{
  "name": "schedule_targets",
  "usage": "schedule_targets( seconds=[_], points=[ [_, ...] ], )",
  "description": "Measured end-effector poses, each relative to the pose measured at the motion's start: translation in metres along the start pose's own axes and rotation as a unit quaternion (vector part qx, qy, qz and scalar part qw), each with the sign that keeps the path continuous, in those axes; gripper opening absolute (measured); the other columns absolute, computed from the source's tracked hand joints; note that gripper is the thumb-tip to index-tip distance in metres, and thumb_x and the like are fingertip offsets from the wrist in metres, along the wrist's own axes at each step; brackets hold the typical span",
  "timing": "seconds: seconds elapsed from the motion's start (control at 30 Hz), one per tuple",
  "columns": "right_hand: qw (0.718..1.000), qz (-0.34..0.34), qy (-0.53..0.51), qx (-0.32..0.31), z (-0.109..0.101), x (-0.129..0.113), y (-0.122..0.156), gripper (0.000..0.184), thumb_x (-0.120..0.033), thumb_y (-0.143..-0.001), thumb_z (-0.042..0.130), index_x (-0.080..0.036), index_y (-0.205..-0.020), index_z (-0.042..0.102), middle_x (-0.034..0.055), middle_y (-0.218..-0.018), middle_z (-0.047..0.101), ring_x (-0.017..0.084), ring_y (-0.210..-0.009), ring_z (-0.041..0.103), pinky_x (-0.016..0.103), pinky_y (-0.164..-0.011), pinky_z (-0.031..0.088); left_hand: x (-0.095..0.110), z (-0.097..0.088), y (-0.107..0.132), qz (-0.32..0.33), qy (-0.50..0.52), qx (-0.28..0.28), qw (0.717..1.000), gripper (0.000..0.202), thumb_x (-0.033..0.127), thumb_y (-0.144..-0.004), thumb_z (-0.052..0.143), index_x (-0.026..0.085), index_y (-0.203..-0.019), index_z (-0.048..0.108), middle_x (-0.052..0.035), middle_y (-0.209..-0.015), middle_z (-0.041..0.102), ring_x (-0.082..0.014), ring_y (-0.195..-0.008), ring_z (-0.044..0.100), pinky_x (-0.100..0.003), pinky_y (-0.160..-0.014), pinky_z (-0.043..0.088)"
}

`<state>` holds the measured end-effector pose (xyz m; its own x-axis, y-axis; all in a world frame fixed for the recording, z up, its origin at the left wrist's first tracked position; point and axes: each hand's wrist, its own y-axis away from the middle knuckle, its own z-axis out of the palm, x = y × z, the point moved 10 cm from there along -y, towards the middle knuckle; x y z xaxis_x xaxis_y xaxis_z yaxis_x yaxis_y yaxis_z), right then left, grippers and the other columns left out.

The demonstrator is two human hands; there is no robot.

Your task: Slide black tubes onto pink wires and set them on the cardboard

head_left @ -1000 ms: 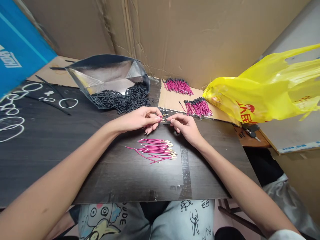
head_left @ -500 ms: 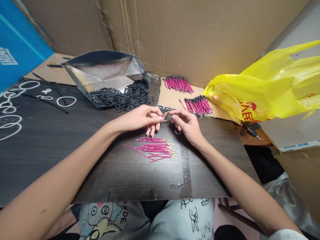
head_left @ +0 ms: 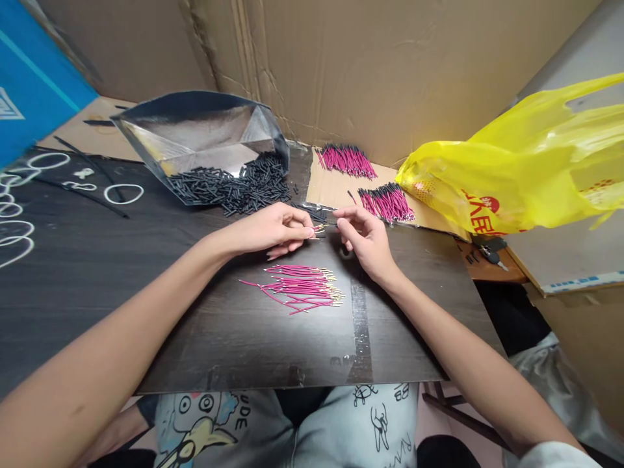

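My left hand is closed around a few magenta wires, their gold pin ends pointing right from between thumb and fingertips. Facing it, my right hand pinches a short black tube between thumb and forefinger, close to the pin tips. Whether the tube touches a pin is too small to tell. Just below the hands lies a loose row of magenta wires, gold ends to the right. Behind my left hand, an open silver-lined bag spills a heap of black tubes.
Two bundles of magenta wires with black ends lie on a cardboard sheet. A yellow plastic bag stands at right, with keys below it. White loops and black strips are at left. Cardboard walls the back.
The wires in my left hand are slightly lower, and its fingers have curled in. My right hand's pinch, with the black tube now showing, has come down level with the pins.
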<state>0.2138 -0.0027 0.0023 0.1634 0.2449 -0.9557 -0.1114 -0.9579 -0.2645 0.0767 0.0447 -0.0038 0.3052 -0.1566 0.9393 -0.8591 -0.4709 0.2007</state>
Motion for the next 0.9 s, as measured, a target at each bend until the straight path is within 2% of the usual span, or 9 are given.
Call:
schedule_targets(
  seconds=[0.23,0.47,0.63,0.9],
  points=[
    [0.998,0.016,0.005,-0.056,0.011,0.004,0.002,0.028,-0.041,-0.095,0.066,-0.018,-0.110,0.066,0.0017,-0.084,0.064,0.010,-0.069,0.054,0.025,-0.061,0.042,-0.004,0.002,-0.001,-0.020,0.005,0.002,1.000,0.027,0.040,-0.094,0.070,0.016,-0.081,0.066,0.0015,-0.057,0.046,-0.0076,-0.044,0.040,-0.021,-0.040,0.034],
    [0.998,0.026,0.007,-0.065,0.012,0.006,0.001,0.027,-0.040,-0.094,0.067,-0.017,-0.108,0.067,0.0021,-0.084,0.065,0.010,-0.069,0.055,0.024,-0.061,0.041,0.000,0.000,-0.001,-0.012,-0.028,0.004,1.000,0.028,0.041,-0.092,0.071,0.015,-0.082,0.069,0.0002,-0.058,0.050,-0.0085,-0.046,0.042,-0.022,-0.044,0.032],
    [0.998,0.032,-0.004,-0.059,0.011,0.008,0.001,0.026,-0.039,-0.093,0.068,-0.017,-0.106,0.067,0.0009,-0.080,0.064,0.010,-0.068,0.055,0.024,-0.060,0.040,0.001,0.001,-0.001,-0.003,-0.026,0.004,1.000,0.027,0.039,-0.093,0.070,0.015,-0.081,0.069,0.0013,-0.056,0.048,-0.0081,-0.047,0.040,-0.021,-0.045,0.032],
    [0.995,0.037,-0.052,-0.081,0.016,0.009,0.000,0.027,-0.039,-0.091,0.073,-0.017,-0.106,0.067,0.0003,-0.080,0.065,0.008,-0.064,0.054,0.024,-0.059,0.042,0.004,0.002,-0.001,0.003,-0.041,-0.002,0.999,0.025,0.034,-0.094,0.067,0.014,-0.079,0.067,0.0018,-0.056,0.048,-0.0078,-0.046,0.040,-0.020,-0.044,0.032]
  ],
)
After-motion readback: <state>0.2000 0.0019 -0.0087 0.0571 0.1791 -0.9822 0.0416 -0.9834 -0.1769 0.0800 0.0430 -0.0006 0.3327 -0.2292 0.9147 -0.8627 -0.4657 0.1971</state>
